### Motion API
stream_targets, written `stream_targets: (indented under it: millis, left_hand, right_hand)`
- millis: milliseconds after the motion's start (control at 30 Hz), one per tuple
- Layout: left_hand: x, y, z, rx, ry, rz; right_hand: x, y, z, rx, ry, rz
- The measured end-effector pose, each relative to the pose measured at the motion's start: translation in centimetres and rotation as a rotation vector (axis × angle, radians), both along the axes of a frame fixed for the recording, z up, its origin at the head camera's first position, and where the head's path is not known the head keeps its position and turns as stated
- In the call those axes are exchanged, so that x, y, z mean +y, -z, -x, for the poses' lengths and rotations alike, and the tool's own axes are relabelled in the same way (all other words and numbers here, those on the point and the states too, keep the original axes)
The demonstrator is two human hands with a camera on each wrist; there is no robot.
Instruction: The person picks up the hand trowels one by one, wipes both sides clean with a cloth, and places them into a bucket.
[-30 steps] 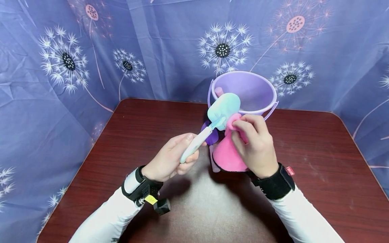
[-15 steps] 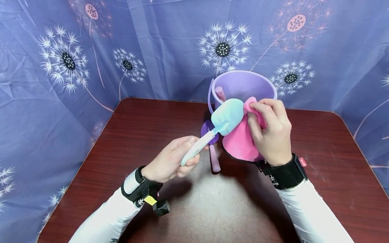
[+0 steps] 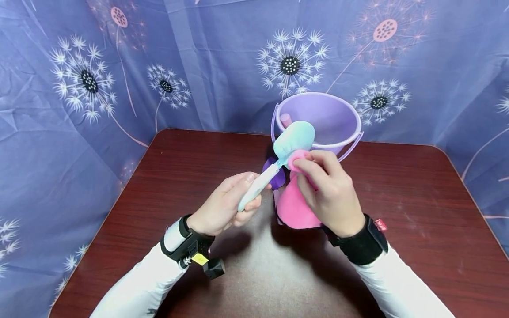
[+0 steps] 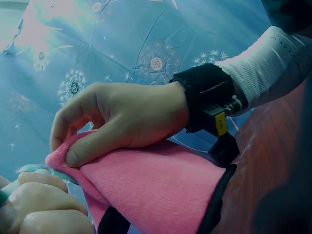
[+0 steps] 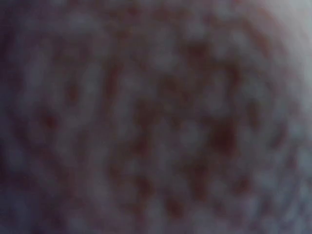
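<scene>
My left hand (image 3: 224, 204) grips the white handle of a light blue toy shovel (image 3: 295, 136), its blade pointing up and away. In my right hand (image 3: 333, 191) a pink cloth (image 3: 296, 205) with black edging is pinched between thumb and fingers. A fold of it presses on the lower right of the blade, near the neck, and the rest hangs down. The left wrist view shows the right hand's thumb on the cloth (image 4: 151, 183), with the left hand's fingers (image 4: 46, 209) below at left. The right wrist view is dark and blurred.
Behind the hands stands a purple bucket (image 3: 336, 115) with its handle lowered and a pink handle end (image 3: 285, 119) inside. A purple toy shovel (image 3: 278, 180) lies on the brown table (image 3: 191, 154), partly covered by the cloth. Patterned blue fabric (image 3: 222, 66) hangs behind.
My right hand slid the cloth to the blade's right edge, then came back left and down to its base. The left hand tilted the shovel slightly and kept its grip.
</scene>
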State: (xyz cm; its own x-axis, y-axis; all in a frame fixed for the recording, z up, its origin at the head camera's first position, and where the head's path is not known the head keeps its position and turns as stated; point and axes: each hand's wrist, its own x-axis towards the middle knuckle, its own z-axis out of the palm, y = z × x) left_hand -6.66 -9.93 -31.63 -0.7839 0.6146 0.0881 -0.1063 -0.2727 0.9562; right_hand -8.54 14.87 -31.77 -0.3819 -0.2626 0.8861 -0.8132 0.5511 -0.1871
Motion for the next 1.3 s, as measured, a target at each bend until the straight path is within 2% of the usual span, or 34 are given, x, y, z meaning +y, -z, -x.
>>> stream_targets:
  millis: [167,300,433,633,800,967,1133,1300]
  left_hand:
    - [0.2,0.0,0.0,0.024,-0.004,0.027]
    - [0.3,-0.1,0.0,0.121,-0.033,0.109]
    - [0.4,-0.2,-0.1,0.2,-0.065,0.171]
    - [0.4,-0.1,-0.4,0.212,-0.078,0.224]
    - [0.3,-0.1,-0.7,0.212,-0.035,0.235]
    - [0.4,0.0,-0.6,0.211,-0.008,0.234]
    - [0.5,0.0,-0.5,0.231,-0.019,0.265]
    - [0.6,0.0,-0.4,0.24,-0.054,0.309]
  right_hand:
    - [-0.9,0.0,-0.5,0.049,-0.031,-0.058]
    - [-1.1,-0.4,-0.7,0.039,0.0,-0.031]
    - [-0.9,-0.7,-0.9,-0.01,0.056,-0.014]
    - [0.6,-1.4,-0.5,-0.083,0.175,0.037]
    - [2.3,-2.1,0.6,-0.122,0.229,0.134]
    - [3.3,-2.3,1.3,-0.153,0.263,0.161]
    - [2.8,-2.1,1.2,-0.142,0.236,0.132]
    - [1.6,-1.9,0.6,-0.089,0.133,0.059]
